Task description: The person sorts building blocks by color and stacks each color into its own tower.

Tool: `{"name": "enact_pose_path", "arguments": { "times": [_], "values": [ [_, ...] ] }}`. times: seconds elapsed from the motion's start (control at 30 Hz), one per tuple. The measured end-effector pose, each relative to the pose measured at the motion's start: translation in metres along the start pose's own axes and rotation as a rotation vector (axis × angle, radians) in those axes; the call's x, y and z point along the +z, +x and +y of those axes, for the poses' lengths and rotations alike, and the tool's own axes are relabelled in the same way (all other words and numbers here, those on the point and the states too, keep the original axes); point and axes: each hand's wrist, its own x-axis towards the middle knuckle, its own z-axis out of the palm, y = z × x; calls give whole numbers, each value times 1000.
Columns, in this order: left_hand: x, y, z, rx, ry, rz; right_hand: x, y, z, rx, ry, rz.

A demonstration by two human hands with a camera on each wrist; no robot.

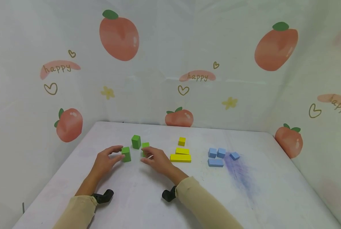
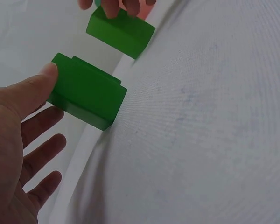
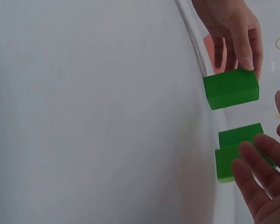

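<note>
Smooth green rectangular block [image 1: 126, 155] is standing upright on the bench [image 1: 136, 200]. A second green rectangular block [image 1: 146, 145], also on end, sits apart at roughly 2 o'clock from it, partly hidden in head view.

A smudged white worktop [image 1: 136, 206]
Three green blocks [image 1: 136, 142] stand left, three yellow blocks [image 1: 180, 158] lie centrally, four blue blocks [image 1: 215, 163] lie right, near a purplish smudge [image 1: 239, 173].

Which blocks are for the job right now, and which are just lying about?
Seems part of it:
left green block, being touched
right green block, being reached for
back green block, probably

Seems just lying about:
three yellow blocks
four blue blocks
</note>
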Motion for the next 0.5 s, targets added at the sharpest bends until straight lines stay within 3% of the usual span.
{"name": "enact_pose_path", "arguments": {
  "times": [0.2, 0.5],
  "values": [
    [-1, 0, 2, -31, 6, -15, 8, 4, -3, 17, 6, -8],
    [-5, 1, 4, -23, 14, -44, 16, 11, -5, 15, 3, 15]
  ]
}}
